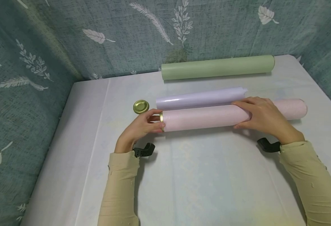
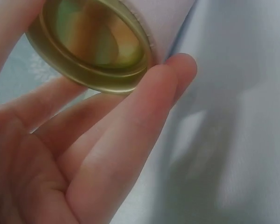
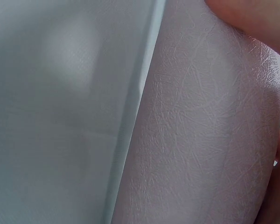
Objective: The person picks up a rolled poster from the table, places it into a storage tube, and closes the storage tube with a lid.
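Observation:
A long pink cardboard tube (image 1: 199,119) lies across the table, its right end beyond my right hand. Its left end carries a shiny gold metal lid (image 2: 95,81), recessed in the middle. Around this lidded end my left hand (image 1: 143,124) curls its fingers and thumb, the thumb lying over the rim in the left wrist view. My right hand (image 1: 263,116) grips the tube's body right of its middle, thumb on the near side and fingers over the far side. Close up, the pink surface (image 3: 196,126) shows a fine creased texture.
Just behind the pink tube lies a glossy lilac roll (image 1: 200,98), uneven at its right end. A green tube (image 1: 217,68) lies at the table's back edge. One loose gold lid (image 1: 141,106) rests beyond my left hand. Leaf-patterned curtains (image 1: 111,53) border the white table (image 1: 205,179).

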Tool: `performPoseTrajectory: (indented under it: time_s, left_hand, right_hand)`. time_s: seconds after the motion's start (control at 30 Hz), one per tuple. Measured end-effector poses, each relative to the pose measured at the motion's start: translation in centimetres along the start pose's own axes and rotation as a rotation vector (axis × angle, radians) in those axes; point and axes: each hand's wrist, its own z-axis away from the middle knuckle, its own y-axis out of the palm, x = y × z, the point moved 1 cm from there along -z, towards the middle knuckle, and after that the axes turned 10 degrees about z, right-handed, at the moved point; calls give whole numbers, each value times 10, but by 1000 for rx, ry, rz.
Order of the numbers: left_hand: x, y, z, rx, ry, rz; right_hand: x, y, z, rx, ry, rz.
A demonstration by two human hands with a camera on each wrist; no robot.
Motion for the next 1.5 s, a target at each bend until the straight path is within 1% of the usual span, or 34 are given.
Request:
performPoseTrajectory:
  time_s: [0.13, 0.27, 0.37, 0.47, 0.6, 0.7, 0.73, 0.8, 0.93, 1.07, 1.2, 1.3, 1.37, 1.5]
  left_hand:
    - [-8, 5, 4, -3, -11, -33]
    - [-10, 6, 6, -4, -7, -53]
    - [-7, 5, 4, -8, -5, -41]
    - [0, 3, 0, -10, -13, -38]
    - [8, 1, -5, -20, -26, -85]
    - [11, 0, -6, -34, -31, -120]
    - [11, -1, -7, -38, -32, -125]
    - [13, -1, -8, -35, -37, -106]
    - [15, 0, -7, -16, -63, -84]
    - [15, 1, -6, 24, -90, -106]
    - [13, 2, -6, 49, -117, -162]
    - [11, 1, -6, 45, -137, -222]
    - [11, 1, -6, 42, -146, -246]
    - [10, 2, -5, 30, -121, -290]
  right_hand:
    - [0, 0, 0, 0, -1, 5]
    - [-1, 1, -1, -11, -6, 7]
    - [-1, 1, -2, -11, -10, 8]
    - [-3, 2, -1, -5, -7, 13]
    - [-5, 0, 1, -12, -11, 8]
    - [-6, -1, 1, -14, -19, 1]
    - [-6, -1, 1, -11, -18, 0]
    - [-6, 0, 1, -4, -12, 1]
    - [-5, 0, 2, 32, 7, 2]
    - [-4, -1, 3, 73, 18, 13]
    - [-4, -4, 3, 109, 33, 22]
    - [-4, -6, 3, 155, 55, 19]
    - [-4, -7, 4, 183, 70, 17]
    - [-3, -6, 4, 216, 73, 22]
